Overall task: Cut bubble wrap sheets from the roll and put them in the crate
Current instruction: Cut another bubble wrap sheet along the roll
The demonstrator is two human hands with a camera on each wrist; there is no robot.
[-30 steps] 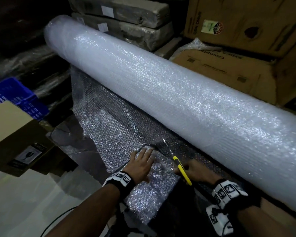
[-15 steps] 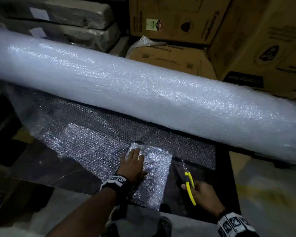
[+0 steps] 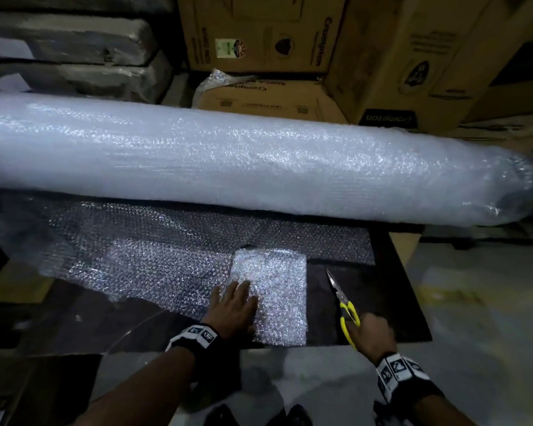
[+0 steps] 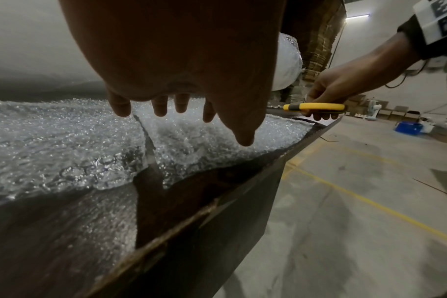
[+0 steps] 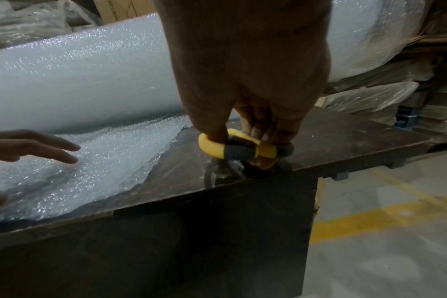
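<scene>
A long white bubble wrap roll (image 3: 259,167) lies across the back of a dark table (image 3: 382,302). Its unrolled sheet (image 3: 136,256) spreads toward me over the table. A small cut piece of bubble wrap (image 3: 274,290) lies at the front edge. My left hand (image 3: 234,302) rests flat on that piece with straight fingers (image 4: 161,106). To the right, my right hand (image 3: 371,332) grips yellow-handled scissors (image 3: 345,305), blades shut and pointing toward the roll. In the right wrist view my fingers curl through the yellow handles (image 5: 237,146).
Cardboard boxes (image 3: 382,56) are stacked behind the roll, with wrapped bundles (image 3: 68,56) at the back left. Grey concrete floor with yellow lines (image 4: 357,191) runs to the right of the table. A blue crate (image 4: 408,127) stands far off on the floor.
My right hand has pulled the scissors back out of the sheet and to the right. The cut piece now lies free under my left hand. My head has turned right.
</scene>
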